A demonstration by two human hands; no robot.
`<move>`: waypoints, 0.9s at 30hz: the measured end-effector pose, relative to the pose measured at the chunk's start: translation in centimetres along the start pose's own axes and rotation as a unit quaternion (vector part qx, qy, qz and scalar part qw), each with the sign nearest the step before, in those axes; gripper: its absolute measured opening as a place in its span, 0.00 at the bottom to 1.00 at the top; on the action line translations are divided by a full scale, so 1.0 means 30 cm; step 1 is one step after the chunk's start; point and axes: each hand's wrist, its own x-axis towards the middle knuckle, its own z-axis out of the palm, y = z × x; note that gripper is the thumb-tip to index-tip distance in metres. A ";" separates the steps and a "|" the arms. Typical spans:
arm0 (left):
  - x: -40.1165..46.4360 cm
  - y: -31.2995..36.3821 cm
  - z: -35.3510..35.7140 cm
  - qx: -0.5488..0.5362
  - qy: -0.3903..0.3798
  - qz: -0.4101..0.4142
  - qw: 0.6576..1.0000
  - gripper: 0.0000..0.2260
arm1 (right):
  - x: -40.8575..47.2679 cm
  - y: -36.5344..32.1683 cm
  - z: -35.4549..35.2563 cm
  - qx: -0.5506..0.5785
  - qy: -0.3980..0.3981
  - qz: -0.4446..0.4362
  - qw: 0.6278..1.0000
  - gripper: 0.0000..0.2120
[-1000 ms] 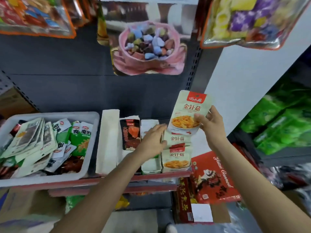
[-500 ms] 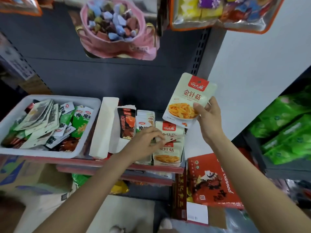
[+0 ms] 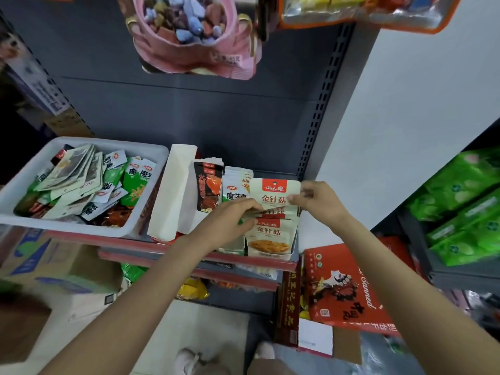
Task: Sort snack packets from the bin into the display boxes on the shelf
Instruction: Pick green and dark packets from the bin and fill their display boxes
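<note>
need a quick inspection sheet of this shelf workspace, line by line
surface: shelf with a red front edge, dark back panel behind it
job's things: white bin at left, full of mixed snack packets; display boxes to its right hold upright packets; cream packet with a red label is being set behind the matching packets in the rightmost box
clutter: cardboard cartons lower left, red carton lower right
grippers: right hand pinches the cream packet's right edge; left hand has its fingers on the packets in front of it
cables: nothing seen
surroundings: pink candy bag hanging above, green packs on the shelf at right
</note>
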 end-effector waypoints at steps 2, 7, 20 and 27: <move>0.002 -0.008 -0.001 -0.007 0.003 -0.006 1.000 0.14 | 0.009 -0.023 -0.013 -0.004 0.028 -0.031 0.999 0.13; 0.011 -0.007 0.003 -0.024 0.028 -0.022 0.999 0.16 | 0.016 -0.034 -0.026 -0.145 0.005 -0.067 0.987 0.08; 0.012 0.018 -0.102 -0.109 0.162 -0.045 0.980 0.11 | 0.027 -0.173 0.035 -0.167 0.041 -0.180 0.969 0.09; -0.114 -0.148 -0.241 -0.143 0.346 -0.121 0.919 0.06 | 0.062 -0.348 0.339 -0.066 -0.017 -0.166 0.984 0.10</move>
